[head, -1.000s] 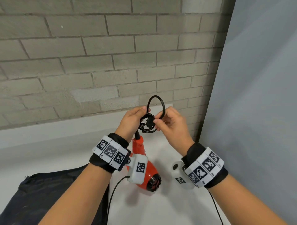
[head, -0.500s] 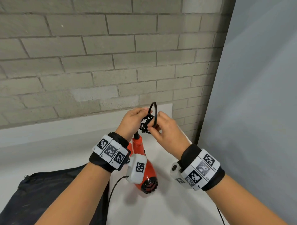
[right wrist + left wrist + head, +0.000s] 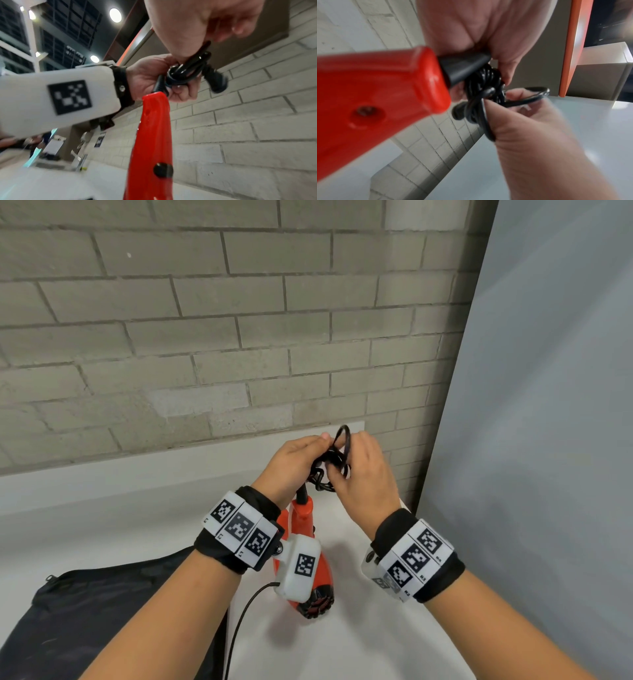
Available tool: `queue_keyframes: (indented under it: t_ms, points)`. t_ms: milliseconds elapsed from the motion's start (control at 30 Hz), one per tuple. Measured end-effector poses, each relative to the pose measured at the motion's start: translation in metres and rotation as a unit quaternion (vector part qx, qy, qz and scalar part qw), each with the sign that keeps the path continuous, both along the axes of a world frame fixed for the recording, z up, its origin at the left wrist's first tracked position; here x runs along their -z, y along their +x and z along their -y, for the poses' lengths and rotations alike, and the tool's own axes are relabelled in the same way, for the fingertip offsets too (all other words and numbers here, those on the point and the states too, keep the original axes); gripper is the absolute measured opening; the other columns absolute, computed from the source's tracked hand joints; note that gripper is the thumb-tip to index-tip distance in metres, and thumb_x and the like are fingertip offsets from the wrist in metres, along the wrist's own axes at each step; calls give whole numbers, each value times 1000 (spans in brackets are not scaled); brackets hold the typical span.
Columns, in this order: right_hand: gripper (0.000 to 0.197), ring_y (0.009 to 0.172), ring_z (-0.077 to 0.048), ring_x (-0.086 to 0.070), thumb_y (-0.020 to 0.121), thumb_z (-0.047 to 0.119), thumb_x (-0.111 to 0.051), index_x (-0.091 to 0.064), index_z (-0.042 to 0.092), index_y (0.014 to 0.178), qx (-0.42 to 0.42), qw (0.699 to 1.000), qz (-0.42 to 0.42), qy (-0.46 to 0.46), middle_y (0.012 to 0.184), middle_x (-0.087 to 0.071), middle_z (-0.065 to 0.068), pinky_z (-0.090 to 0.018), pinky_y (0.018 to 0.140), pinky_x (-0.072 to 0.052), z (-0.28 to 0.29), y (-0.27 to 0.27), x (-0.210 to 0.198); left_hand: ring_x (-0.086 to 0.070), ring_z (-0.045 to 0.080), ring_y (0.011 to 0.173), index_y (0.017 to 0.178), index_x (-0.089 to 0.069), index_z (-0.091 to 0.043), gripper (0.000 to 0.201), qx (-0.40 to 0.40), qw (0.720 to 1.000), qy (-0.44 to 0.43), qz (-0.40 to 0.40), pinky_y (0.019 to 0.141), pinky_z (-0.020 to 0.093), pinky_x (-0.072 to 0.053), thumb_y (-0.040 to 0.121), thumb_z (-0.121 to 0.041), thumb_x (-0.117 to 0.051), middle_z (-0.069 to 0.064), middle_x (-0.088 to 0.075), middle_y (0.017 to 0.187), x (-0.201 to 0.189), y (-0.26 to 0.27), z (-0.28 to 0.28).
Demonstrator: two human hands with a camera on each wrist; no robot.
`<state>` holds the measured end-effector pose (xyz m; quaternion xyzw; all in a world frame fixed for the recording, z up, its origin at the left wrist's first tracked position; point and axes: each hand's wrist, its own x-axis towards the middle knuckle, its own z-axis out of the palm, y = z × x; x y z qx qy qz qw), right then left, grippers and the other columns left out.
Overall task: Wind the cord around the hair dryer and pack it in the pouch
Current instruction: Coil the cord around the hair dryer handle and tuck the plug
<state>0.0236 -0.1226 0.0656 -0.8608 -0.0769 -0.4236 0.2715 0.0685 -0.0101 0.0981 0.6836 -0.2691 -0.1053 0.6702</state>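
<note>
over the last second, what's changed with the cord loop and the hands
The cord loop above the hands has shrunk from a wide open ring to a narrow one as the right hand pulled it in against the coiled bundle. The left hand still grips the bundle at the end of the red hair dryer handle. The black pouch has stayed put on the white table.

Showing red hair dryer point(image 3: 301, 518), black cord point(image 3: 329, 470), dark pouch point(image 3: 102, 604), black-and-white checkered wristbands point(image 3: 239, 529), grey brick wall point(image 3: 205, 337).

Count: one orange-red plastic hair dryer point(image 3: 301, 518), one coiled black cord point(image 3: 334, 462), one black fabric pouch point(image 3: 102, 604), two hands.
</note>
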Motion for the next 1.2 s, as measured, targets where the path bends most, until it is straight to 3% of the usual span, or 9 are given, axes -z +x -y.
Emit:
queue_keyframes:
  t_ms: [133, 233, 333, 467, 567, 667, 800, 1067, 1200]
  points:
    - [48, 86, -22, -61, 79, -8, -52, -40, 10, 121, -106, 963, -147, 198, 95, -57, -5, -33, 78, -53, 2, 10, -11, -60, 10, 86, 106, -62, -8, 27, 32, 999, -2, 7, 80, 19, -47, 95, -20, -40, 5, -65, 95, 1, -3, 4]
    - [39, 75, -8, -60, 83, -5, -49, -45, 13, 118, -146, 959, -170, 172, 80, -59, 7, -19, 72, -50, 9, 12, -12, -53, 10, 69, 94, -61, -16, 20, 18, 999, -45, -3, 68, 21, -45, 94, -23, -42, 9, -57, 87, 3, 0, 2]
    - [21, 65, -2, -53, 86, 20, -52, -49, 12, 105, -181, 956, -194, 123, 74, -56, 9, -15, 63, -44, 18, 7, -2, -46, 3, 48, 89, -58, -15, 21, 36, 996, -82, -31, 53, 16, -45, 95, -17, -38, 6, -51, 78, 1, 3, -2]
    - [59, 70, -16, -55, 85, 61, -34, -57, 7, 94, -186, 959, -196, 86, 77, -61, -10, -30, 65, -44, 25, 2, 23, -43, 1, 43, 94, -60, -15, 20, 14, 990, -119, -77, 49, 16, -45, 94, -17, -40, 2, -53, 81, -2, 7, -8]
    - [23, 58, 2, -46, 94, 34, -39, -52, 29, 76, -157, 959, -213, 100, 61, -43, 14, -13, 57, -33, 30, 3, 26, -40, 2, 42, 82, -61, -16, 15, -3, 993, -99, -69, 45, 15, -40, 88, -25, -50, -6, -53, 65, -2, 6, -7]
    - [20, 68, 3, -53, 94, 13, -44, -64, 13, 95, -92, 971, -214, 62, 73, -59, 14, -12, 64, -36, 36, 5, 17, -39, 4, 43, 69, -64, -19, 11, -25, 998, -49, -15, 47, 15, -35, 80, -17, -62, -10, -53, 53, -3, 4, -4]
    - [21, 85, -21, -59, 93, 18, -47, -66, 13, 98, 41, 985, -156, 57, 95, -70, -6, -25, 69, -37, 50, 6, -9, -49, -1, 49, 69, -63, -19, 19, -39, 999, 3, 30, 52, 12, -39, 75, -1, -67, -5, -58, 65, -3, 5, -3]
    - [22, 96, -25, -57, 92, 24, -48, -67, 18, 101, 143, 986, -80, 7, 101, -70, -1, -36, 81, -43, 55, -1, -41, -47, 1, 47, 76, -60, -17, 12, 17, 999, -9, 42, 51, 13, -42, 80, -6, -62, -10, -61, 62, -5, 0, -6]
    - [22, 89, -28, -58, 91, 24, -49, -68, 16, 99, 151, 988, -33, -18, 96, -71, -3, -33, 74, -41, 51, -7, -44, -54, -1, 60, 90, -62, -25, 14, 6, 996, 69, 65, 60, 13, -44, 83, -13, -62, -6, -61, 83, -4, 3, -8]
